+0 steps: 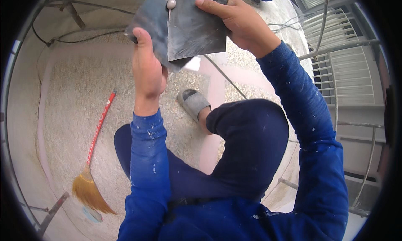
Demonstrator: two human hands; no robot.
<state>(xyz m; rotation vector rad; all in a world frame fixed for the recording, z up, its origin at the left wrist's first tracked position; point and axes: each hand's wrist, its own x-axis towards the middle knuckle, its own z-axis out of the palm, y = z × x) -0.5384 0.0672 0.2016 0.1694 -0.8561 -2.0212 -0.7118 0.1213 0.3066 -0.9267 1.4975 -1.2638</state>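
At the top of the head view, my left hand (pixel 148 71) grips a grey, flat putty blade (pixel 150 19), its thumb lying on the upper face. My right hand (pixel 250 27) pinches a second flat putty blade (pixel 199 33), thumb on top and the other fingers underneath. This second blade overlaps the right part of the first. A whitish blob of paste (pixel 171 4) clings to the left edge of the right blade, with a thin streak below it. Dull smears mark the faces of both blades.
A grass broom (pixel 93 190) with a red handle lies at the left on the rough speckled floor (pixel 79 82). Pinkish bands cross the floor. Dark cables run along the upper left. Metal pipes (pixel 335 48) and white slatted grilles (pixel 343 69) stand at the right. Below the blades is my sandalled foot (pixel 194 103).
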